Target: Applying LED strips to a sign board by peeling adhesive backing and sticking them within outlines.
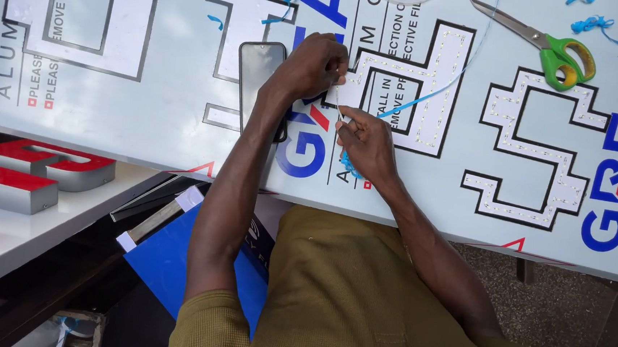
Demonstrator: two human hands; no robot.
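Worktop: a white protective-film panel point(146, 111) fills the upper view, its near edge against the person's body.
Left hand: left hand point(315, 67), fingers curled shut, presses down on the near-left corner of a black-edged letter shell point(410, 79), apparently steadying it.
Right hand: right hand point(365, 143) pinches a thin blue wire point(430, 95) just below that corner, seemingly keeping it taut.
Phone: a dark phone point(258, 72) lies beside the left wrist.
Scissors: green-handled scissors point(557, 53) rest at the far right edge, well apart.

Green-handled scissors point(560, 53), dark phone point(258, 76), red sign letters point(30, 172) on side shelf, blue sheet point(165, 258)
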